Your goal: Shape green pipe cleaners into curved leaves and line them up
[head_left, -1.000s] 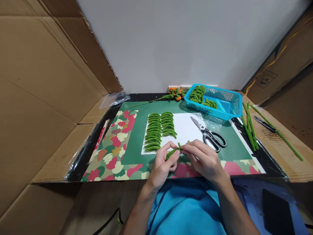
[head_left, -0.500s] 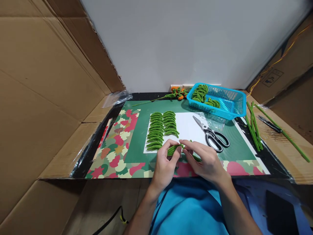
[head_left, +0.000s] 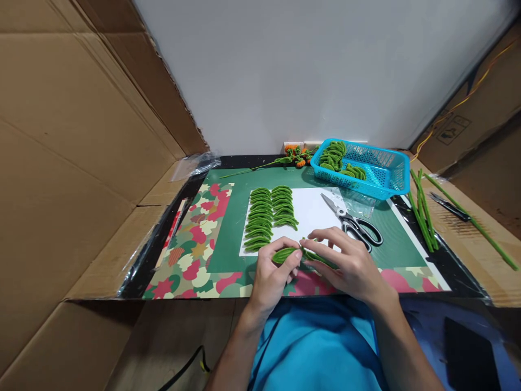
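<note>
My left hand (head_left: 277,271) pinches a curved green pipe-cleaner leaf (head_left: 283,254) between thumb and fingers, over the front of the green mat. Close beside it, my right hand (head_left: 345,263) has its thumb and index finger around another green fuzzy length (head_left: 321,259), which meets the leaf at the left fingertips. The other right fingers are loosely raised, and the exact join is partly hidden. Two columns of similar leaves (head_left: 260,218) lie on a white sheet (head_left: 307,203) just beyond my hands. Large black-and-grey scissors (head_left: 350,221) rest at the right, blades half apart.
A blue plastic basket (head_left: 386,191) with more green leaves stands at the back right. Behind the sheet lie orange flowers on a green stem (head_left: 300,157). Green stems (head_left: 423,214) and a small dark-handled tool (head_left: 450,207) are at far right. Cardboard (head_left: 81,163) walls the left side.
My right fingers have lifted and spread a little more. The leaf in my left hand has shifted slightly left and toward me. The laid-out leaves, scissors and basket stay in place.
</note>
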Motion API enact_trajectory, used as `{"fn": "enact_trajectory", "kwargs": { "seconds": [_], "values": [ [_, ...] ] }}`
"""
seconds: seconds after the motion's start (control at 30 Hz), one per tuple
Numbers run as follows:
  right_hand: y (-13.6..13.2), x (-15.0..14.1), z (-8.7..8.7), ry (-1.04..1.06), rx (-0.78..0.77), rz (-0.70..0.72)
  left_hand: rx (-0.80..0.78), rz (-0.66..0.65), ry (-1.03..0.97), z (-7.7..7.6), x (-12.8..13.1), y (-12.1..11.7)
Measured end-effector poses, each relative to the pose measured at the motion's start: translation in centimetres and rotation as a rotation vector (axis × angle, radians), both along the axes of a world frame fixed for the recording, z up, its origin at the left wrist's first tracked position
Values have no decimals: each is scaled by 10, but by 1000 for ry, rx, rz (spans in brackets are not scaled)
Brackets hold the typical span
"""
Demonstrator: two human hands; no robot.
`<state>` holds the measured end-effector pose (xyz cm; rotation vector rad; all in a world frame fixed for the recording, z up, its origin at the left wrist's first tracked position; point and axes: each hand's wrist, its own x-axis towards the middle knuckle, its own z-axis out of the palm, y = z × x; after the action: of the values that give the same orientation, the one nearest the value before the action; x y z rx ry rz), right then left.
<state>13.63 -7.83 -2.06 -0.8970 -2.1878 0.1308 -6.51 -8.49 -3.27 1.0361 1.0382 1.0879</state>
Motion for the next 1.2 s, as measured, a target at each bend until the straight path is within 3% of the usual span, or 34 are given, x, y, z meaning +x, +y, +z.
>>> {"fn": "enact_trajectory", "kwargs": {
  "seconds": [0.1,0.3,0.43,0.53,0.67,0.8,0.9,1.07,1.13,1.2],
  "values": [
    [1,0,1,-115,147,-58,-39,-68,-45,0,-2,1],
    [2,3,0,-239,346,2,17,-189,-37,-1,-7,4],
    [4,3,0,-262,339,61,31,-274,-58,-1,-10,4],
    [2,0,-4,-164,263,109,33,-308,-58,0,-12,3],
    [-8,-8,-6,58,30,134,166,-278,35,8,-12,-1],
    [-19,-16,-1,337,-379,98,377,-215,203,17,-7,-6],
    [-22,-19,2,567,-810,72,633,-142,370,16,-5,-11],
    [-18,-17,3,829,-1379,270,1176,-157,672,6,-13,-13],
    [-17,-17,3,884,-1491,314,1326,-174,830,4,-20,-11],
    [-18,-18,4,864,-1464,304,1418,-183,931,4,-25,-10]
  ]
}}
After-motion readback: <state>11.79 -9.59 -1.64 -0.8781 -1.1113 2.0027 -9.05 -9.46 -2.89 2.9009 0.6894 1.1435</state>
